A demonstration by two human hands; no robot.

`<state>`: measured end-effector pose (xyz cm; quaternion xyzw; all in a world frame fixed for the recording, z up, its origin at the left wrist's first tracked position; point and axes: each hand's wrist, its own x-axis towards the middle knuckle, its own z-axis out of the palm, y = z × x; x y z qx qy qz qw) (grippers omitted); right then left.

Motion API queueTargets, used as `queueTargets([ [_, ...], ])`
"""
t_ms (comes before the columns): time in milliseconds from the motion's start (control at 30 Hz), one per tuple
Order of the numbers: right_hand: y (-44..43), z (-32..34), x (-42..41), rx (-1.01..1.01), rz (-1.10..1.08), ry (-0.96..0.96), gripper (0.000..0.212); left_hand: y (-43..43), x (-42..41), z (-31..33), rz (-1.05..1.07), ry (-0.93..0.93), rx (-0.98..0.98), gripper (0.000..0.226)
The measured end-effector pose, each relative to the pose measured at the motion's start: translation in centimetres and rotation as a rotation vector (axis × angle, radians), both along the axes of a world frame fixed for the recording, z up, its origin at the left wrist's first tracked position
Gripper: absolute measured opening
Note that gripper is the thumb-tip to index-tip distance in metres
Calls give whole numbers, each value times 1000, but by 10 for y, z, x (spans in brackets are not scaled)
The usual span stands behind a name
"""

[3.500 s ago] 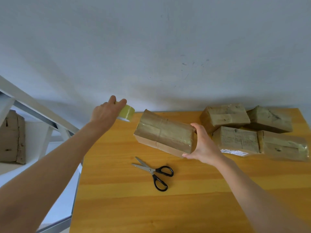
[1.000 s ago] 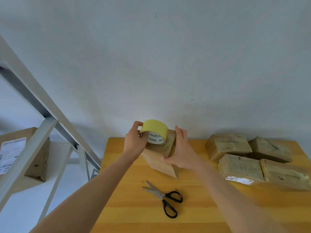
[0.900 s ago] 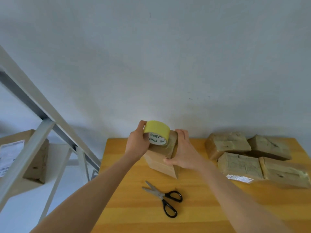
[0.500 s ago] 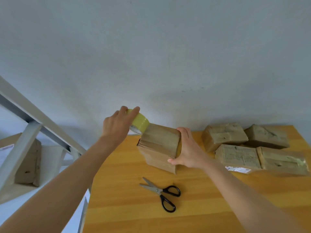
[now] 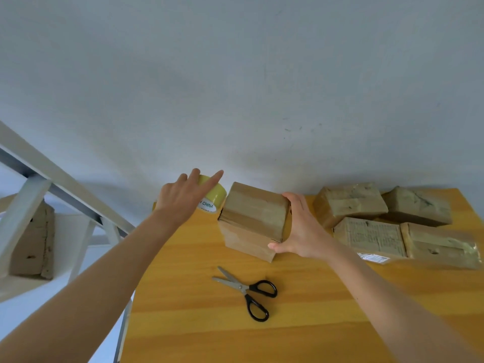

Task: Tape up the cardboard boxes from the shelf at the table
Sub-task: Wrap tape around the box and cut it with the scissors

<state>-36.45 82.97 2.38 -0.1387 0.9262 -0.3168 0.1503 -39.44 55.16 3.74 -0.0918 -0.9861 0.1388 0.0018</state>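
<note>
A brown cardboard box (image 5: 254,218) stands on end near the far middle of the yellow wooden table (image 5: 301,323). My right hand (image 5: 301,231) grips its right side, thumb at the front edge. Just left of the box, by the table's far edge, is a yellow tape roll (image 5: 217,196), tilted so its printed core faces me. My left hand (image 5: 183,200) holds the roll from above, fingers stretched across its outer face and the thumb hidden. I cannot make out a tape strip between roll and box.
Black-handled scissors (image 5: 248,292) lie in front of the box. Several taped boxes (image 5: 366,218) sit grouped at the far right of the table. A white shelf frame (image 5: 39,179) stands to the left, holding another cardboard box (image 5: 31,247). A grey wall rises behind the table.
My left hand has carried the tape roll from the box's top down and to the left, to the table's far edge. My right hand has stayed on the box, which now stands on end.
</note>
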Motion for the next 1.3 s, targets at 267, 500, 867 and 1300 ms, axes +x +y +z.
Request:
queueTargets([
  [267,-1,4,0,35,15,-19,120,6,0,-10,10,-15,9,104],
  [500,-7,13,2,264,96,51,138,15,3,-12,15,2,55,103],
  [867,-93,29,-23,501,160,87,133,0,15,-7,-169,392,177,86],
  [1300,-69,21,4,103,52,82,115,22,39,20,298,197,1211,72],
])
